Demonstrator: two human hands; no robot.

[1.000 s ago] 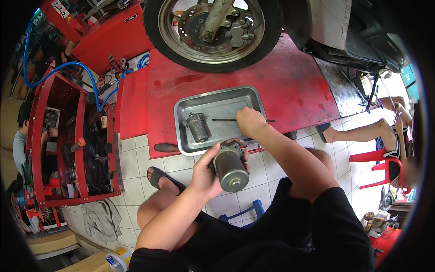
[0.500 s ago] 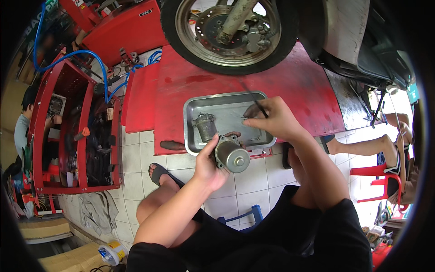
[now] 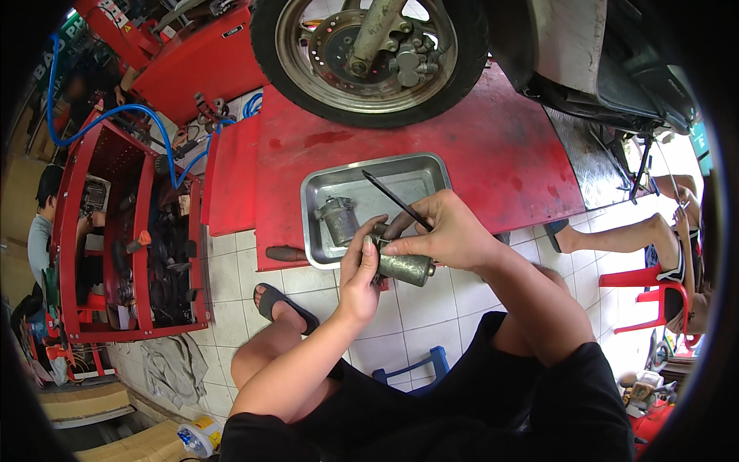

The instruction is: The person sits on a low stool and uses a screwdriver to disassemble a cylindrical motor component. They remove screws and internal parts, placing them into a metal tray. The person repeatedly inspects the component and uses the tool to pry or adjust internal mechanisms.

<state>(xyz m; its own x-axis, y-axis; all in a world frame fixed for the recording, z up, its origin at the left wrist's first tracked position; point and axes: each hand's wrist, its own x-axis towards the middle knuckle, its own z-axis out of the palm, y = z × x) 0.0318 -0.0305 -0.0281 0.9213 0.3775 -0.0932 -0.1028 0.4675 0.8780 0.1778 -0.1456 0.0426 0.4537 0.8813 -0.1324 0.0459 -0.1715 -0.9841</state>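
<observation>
My left hand (image 3: 360,269) is wrapped round a grey cylindrical starter motor (image 3: 408,269), held tilted above the near edge of a metal tray. Its shaft end points to the right. My right hand (image 3: 446,235) pinches a slim dark rod-shaped tool (image 3: 394,199), whose tapered end points up and to the left over the tray. The right fingertips are against the motor's upper side and hide part of it. In the left half of the metal tray (image 3: 422,173) lies a second grey motor-like part (image 3: 339,222).
The tray sits on a red platform (image 3: 308,154) under a motorcycle's front wheel (image 3: 369,115). A dark-handled tool (image 3: 285,252) lies at its near edge. Left stands a red tool cart (image 3: 138,323); a blue stool (image 3: 416,366) is below me. Other people are at both sides.
My right hand has come down and left from over the tray to the motor. The motor has been turned from end-on to lying more sideways, shaft end to the right.
</observation>
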